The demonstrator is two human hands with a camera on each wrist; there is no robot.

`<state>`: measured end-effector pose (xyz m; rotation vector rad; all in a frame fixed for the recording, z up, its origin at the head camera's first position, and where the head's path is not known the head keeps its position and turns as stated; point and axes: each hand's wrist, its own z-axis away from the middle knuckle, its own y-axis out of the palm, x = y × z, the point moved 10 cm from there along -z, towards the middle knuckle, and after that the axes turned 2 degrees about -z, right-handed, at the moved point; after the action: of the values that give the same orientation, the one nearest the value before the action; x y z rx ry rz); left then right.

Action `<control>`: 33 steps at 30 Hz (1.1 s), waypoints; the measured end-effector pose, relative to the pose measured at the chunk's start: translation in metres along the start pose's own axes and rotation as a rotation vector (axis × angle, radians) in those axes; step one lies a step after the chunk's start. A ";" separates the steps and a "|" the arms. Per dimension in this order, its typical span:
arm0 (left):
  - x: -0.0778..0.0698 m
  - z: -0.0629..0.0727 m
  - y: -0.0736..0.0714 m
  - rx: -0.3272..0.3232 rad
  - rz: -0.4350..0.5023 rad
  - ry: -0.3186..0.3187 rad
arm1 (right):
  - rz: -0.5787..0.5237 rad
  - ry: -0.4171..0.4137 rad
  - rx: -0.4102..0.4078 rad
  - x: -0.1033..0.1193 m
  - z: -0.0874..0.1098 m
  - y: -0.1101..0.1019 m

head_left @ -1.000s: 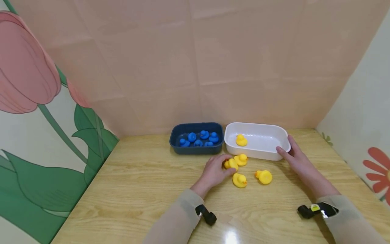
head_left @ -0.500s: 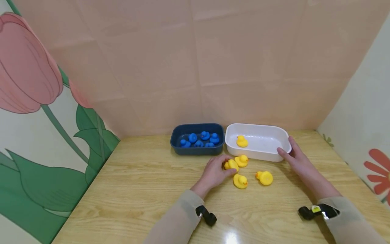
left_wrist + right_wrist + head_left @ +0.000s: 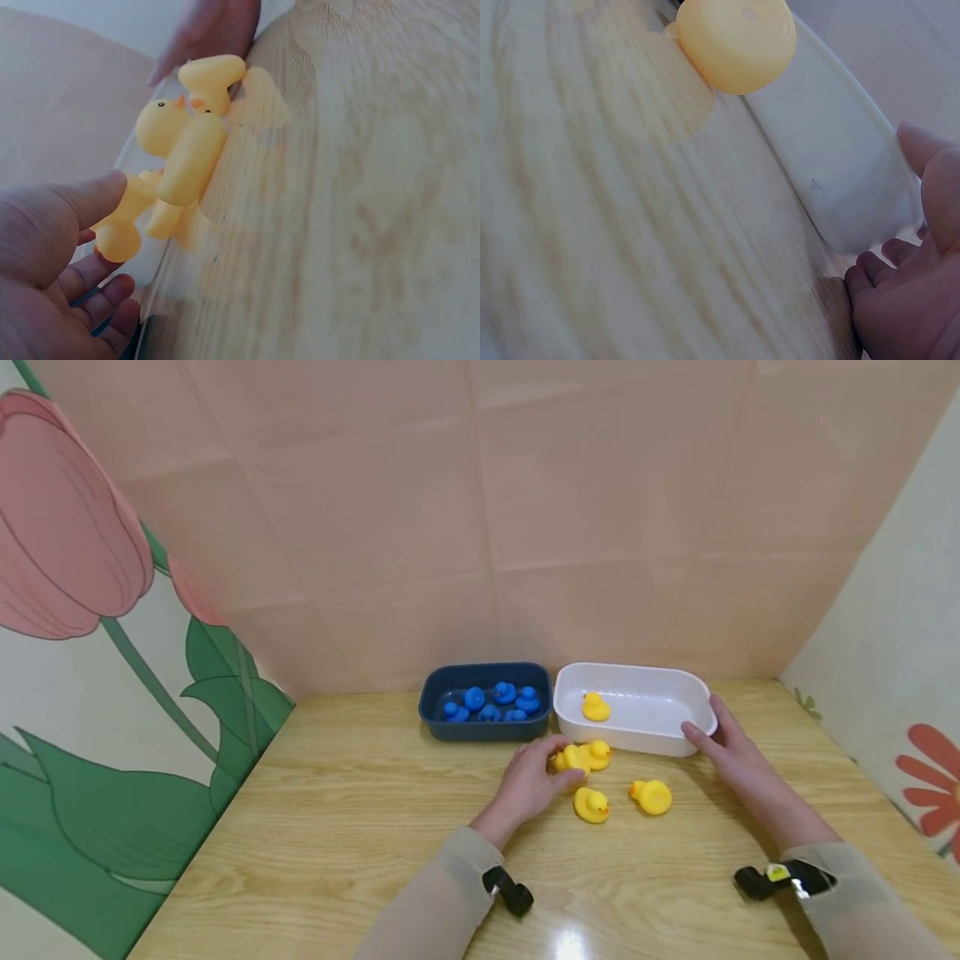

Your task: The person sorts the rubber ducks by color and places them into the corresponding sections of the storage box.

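Observation:
My left hand [image 3: 531,778] pinches a yellow rubber duck [image 3: 120,236] between thumb and fingertips, just in front of the white tub [image 3: 637,739]. Right beside that duck is a second yellow rubber duck [image 3: 598,754] on the table. Two more lie nearer: an upright duck [image 3: 592,806] and a tipped-over duck [image 3: 652,797] showing its round base. Inside the tub, toward its left end, sits one yellow duck [image 3: 596,707]. At the tub's right end my right hand [image 3: 727,747] grips it, thumb at the rim and fingers around the outer wall [image 3: 855,195].
A dark blue tub [image 3: 483,729] with several blue rubber ducks [image 3: 474,698] stands directly left of the white one. Both tubs are near the back wall [image 3: 480,527] of the wooden table [image 3: 337,810]. A flower-patterned wall [image 3: 885,677] bounds the right side.
The duck in my left hand has turned a little between the fingers, and now overlaps the duck beside it in the head view. My right hand and both tubs keep their places.

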<state>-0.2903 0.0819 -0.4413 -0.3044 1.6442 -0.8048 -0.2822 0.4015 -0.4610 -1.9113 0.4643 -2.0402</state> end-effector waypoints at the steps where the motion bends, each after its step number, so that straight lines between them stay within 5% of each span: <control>1: -0.001 0.000 -0.001 -0.004 0.001 0.001 | -0.002 -0.001 -0.001 0.000 -0.001 0.000; 18: -0.024 0.004 -0.027 -0.126 0.001 0.081 | -0.007 -0.006 -0.007 0.001 -0.001 0.000; 26: -0.044 -0.005 -0.052 -0.198 -0.080 0.196 | -0.020 -0.002 -0.002 0.003 0.000 0.001; 33: -0.050 -0.018 -0.060 -0.223 -0.095 0.177 | -0.060 0.004 0.001 0.002 -0.001 0.002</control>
<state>-0.3092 0.0743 -0.3636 -0.4823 1.9017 -0.7367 -0.2835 0.3987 -0.4605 -1.9431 0.4114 -2.0817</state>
